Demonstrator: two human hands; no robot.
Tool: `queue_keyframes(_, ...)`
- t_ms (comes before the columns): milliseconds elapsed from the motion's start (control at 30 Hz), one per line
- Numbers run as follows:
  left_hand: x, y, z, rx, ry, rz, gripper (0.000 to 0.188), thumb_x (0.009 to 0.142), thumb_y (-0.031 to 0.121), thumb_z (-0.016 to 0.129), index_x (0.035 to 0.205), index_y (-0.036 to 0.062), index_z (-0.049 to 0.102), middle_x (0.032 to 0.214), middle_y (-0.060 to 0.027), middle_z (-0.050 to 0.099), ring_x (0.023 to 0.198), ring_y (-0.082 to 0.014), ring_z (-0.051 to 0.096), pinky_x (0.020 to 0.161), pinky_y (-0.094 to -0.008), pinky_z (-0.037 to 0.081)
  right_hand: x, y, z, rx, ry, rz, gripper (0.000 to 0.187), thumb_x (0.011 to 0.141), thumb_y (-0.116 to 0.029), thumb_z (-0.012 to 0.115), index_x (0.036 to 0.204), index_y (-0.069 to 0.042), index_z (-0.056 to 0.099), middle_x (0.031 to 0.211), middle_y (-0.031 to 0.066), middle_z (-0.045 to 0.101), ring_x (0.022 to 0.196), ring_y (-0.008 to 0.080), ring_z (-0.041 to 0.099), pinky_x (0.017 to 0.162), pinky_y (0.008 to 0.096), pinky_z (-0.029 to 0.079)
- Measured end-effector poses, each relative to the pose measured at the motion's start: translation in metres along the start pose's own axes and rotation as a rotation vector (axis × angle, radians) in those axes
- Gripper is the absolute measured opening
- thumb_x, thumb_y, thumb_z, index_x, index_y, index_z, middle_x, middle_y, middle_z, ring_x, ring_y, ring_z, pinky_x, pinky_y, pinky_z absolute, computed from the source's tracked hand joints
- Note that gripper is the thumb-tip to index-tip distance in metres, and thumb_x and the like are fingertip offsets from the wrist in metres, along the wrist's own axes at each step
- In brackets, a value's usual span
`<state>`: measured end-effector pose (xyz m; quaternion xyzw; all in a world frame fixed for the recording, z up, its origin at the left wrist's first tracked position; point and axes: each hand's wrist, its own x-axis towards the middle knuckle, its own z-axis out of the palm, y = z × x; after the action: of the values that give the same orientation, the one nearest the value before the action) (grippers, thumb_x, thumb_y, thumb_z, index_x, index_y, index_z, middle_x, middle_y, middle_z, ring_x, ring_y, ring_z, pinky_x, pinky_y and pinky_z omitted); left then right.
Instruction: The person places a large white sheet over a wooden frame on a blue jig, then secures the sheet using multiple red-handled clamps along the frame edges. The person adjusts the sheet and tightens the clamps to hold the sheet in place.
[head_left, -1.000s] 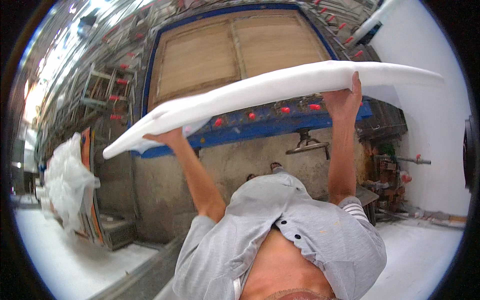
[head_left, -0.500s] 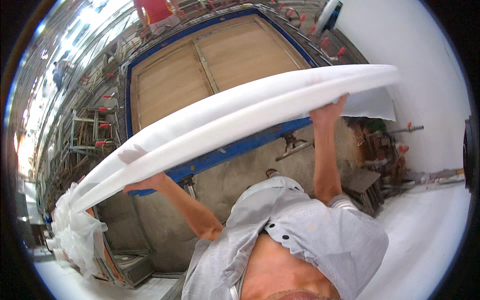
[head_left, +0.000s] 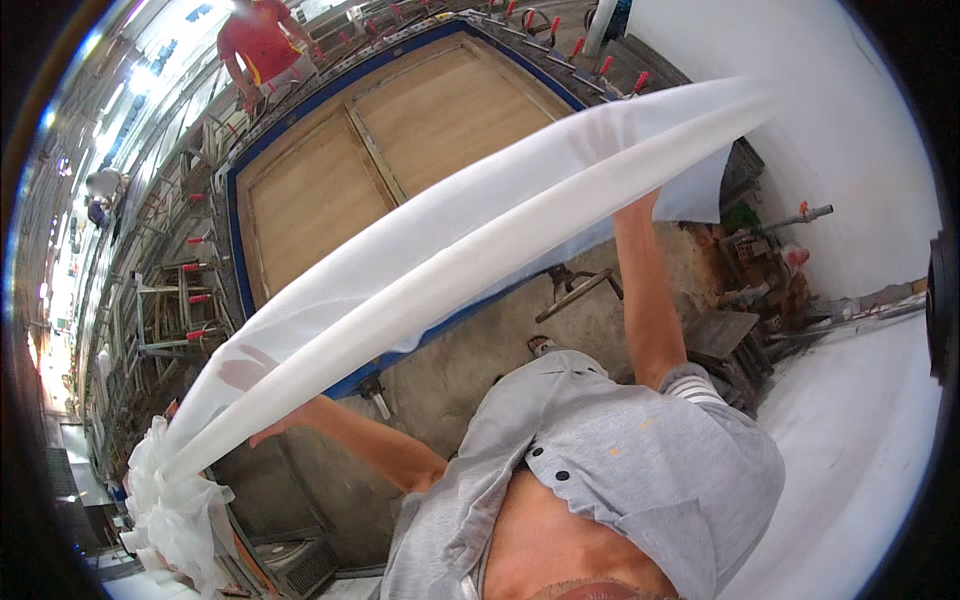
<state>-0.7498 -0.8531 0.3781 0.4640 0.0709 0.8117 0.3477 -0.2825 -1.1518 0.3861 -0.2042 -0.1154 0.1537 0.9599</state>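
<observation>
A long roll of white, translucent sheeting (head_left: 440, 275) stretches across in front of me, slanting from lower left up to the right. Both my hands carry it. My left hand (head_left: 285, 418) grips it near its left part, the thumb showing below and the fingers faintly visible through the loose layer. Farther along, my right hand (head_left: 637, 205) holds it from below, its spread fingers showing dimly through the sheet. At the left end the sheeting is gathered into a crumpled bunch (head_left: 180, 505). A loose flap (head_left: 695, 190) hangs at the right end.
Beyond the roll lies a large blue-edged frame table (head_left: 242, 250) with a brown wooden panel (head_left: 450, 100), ringed by red-handled clamps (head_left: 640, 82). A person in a red shirt (head_left: 265, 45) stands at its far left. Metal racks (head_left: 165, 310) line the left; a white wall (head_left: 800, 120) rises right.
The roll has tilted more steeply, its right end rising with my right hand and its left part dropping with my left hand. More of the person in red has come into view.
</observation>
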Motion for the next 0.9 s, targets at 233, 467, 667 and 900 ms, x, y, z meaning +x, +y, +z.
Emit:
queue_keyframes(233, 0.029, 0.055, 0.052, -1.034, 0.225, -0.643, 0.099, 0.071, 0.059, 0.067, 0.137, -0.0035, 0.027, 0.143, -0.0222, 0.026, 0.134, -0.0386, 0.022, 0.11, -0.0588, 0.013, -0.003, -0.041, 0.065, 0.219, -0.138, 0.132, 0.087, 0.085, -0.074, 0.021, 0.143, -0.008, 0.026, 0.146, 0.0125, 0.029, 0.134, 0.0292, 0.026, 0.111, 0.052, 0.013)
queue_keyframes(467, 0.065, -0.033, 0.069, -0.693, 0.452, -0.564, 0.102, 0.071, 0.077, 0.051, 0.14, 0.0063, 0.029, 0.138, -0.0177, 0.038, 0.129, -0.038, 0.034, 0.108, -0.0592, 0.016, 0.089, 0.002, 0.024, 0.178, -0.256, 0.158, 0.083, 0.084, -0.074, 0.027, 0.146, -0.018, 0.021, 0.144, 0.0043, 0.033, 0.132, 0.0248, 0.03, 0.109, 0.0514, 0.021)
queue_keyframes(667, 0.022, -0.054, 0.031, -0.97, 0.3, -0.674, 0.097, 0.072, 0.074, 0.053, 0.138, 0.0073, 0.032, 0.138, -0.0177, 0.038, 0.128, -0.0388, 0.035, 0.108, -0.0594, 0.019, 0.101, -0.003, -0.038, 0.578, -0.595, 0.303, 0.087, 0.085, -0.073, 0.025, 0.144, -0.01, 0.024, 0.149, 0.0104, 0.023, 0.136, 0.0308, 0.021, 0.112, 0.049, 0.012)
queue_keyframes(900, 0.043, -0.107, -0.029, -1.196, 0.176, -0.678, 0.089, 0.078, 0.07, 0.05, 0.136, 0.0036, 0.038, 0.136, -0.0166, 0.042, 0.128, -0.0345, 0.036, 0.103, -0.0586, 0.029, 0.069, 0.025, 0.005, 0.385, -0.18, 0.103, 0.084, 0.086, -0.071, 0.024, 0.143, -0.009, 0.025, 0.145, 0.0125, 0.032, 0.138, 0.0339, 0.019, 0.111, 0.0588, 0.014)
